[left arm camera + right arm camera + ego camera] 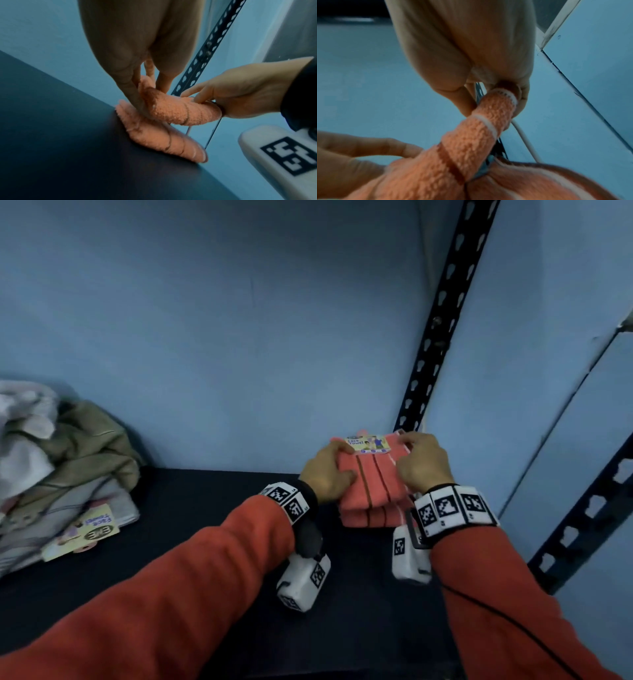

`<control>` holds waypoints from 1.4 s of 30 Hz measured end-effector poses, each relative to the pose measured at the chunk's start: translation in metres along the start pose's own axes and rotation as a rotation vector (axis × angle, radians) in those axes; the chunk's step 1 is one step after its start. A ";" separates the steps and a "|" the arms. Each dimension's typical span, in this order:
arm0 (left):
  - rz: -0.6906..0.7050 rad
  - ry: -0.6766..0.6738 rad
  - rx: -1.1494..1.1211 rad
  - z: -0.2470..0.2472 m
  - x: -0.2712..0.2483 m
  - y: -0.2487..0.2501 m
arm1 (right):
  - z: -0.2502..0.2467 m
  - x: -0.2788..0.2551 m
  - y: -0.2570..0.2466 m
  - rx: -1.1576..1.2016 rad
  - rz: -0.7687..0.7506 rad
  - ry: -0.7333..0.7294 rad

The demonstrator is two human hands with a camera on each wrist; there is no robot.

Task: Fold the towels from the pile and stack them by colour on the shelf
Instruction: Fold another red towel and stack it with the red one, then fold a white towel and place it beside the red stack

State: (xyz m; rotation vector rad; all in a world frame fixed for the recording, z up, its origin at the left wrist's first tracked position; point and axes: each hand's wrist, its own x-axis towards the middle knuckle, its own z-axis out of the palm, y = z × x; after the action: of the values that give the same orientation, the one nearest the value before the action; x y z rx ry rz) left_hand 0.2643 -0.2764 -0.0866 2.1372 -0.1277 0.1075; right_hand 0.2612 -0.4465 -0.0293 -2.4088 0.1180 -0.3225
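Both hands hold one folded orange towel (371, 479) by its ends, left hand (325, 474) and right hand (423, 463) pinching it directly above the orange stack (164, 140) on the shelf (205, 508), long axis running left-right between them.

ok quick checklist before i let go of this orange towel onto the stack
1. Both hands hold the folded orange towel: ok, left hand and right hand grip its two ends.
2. Same colour below: ok, another orange towel lies on the shelf.
3. Towel landed on the stack: not ok, the left wrist view shows a gap.
4. Edges lined up with the lower towel: cannot tell.
5. Fold intact: ok, no loose flaps visible.
6. Unsorted pile clear of the stack: ok, far to the left.
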 end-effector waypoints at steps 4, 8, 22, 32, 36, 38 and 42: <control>-0.074 -0.078 0.122 0.029 0.024 -0.019 | 0.029 0.031 0.028 -0.137 0.122 -0.054; -0.067 -0.123 0.257 0.039 0.030 -0.024 | 0.047 0.040 0.049 -0.317 0.166 -0.226; -0.080 -0.211 0.428 -0.071 -0.080 -0.010 | 0.037 -0.090 -0.033 -0.572 -0.239 -0.180; -0.108 0.146 0.569 -0.203 -0.212 -0.081 | 0.142 -0.233 -0.083 -0.381 -0.484 -0.691; -0.120 0.465 0.785 -0.266 -0.216 -0.109 | 0.163 -0.259 -0.073 -0.439 -0.524 -0.579; -0.209 0.555 0.848 -0.300 -0.216 -0.117 | 0.165 -0.260 -0.066 -0.447 -0.557 -0.515; -0.290 0.512 0.839 -0.329 -0.213 -0.128 | 0.168 -0.261 -0.063 -0.478 -0.577 -0.451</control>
State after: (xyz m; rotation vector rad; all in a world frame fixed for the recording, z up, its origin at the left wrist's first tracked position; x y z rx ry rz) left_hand 0.0618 0.0795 -0.0431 2.8382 0.6280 0.6188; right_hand 0.0530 -0.2480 -0.1625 -2.8842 -0.7959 0.0116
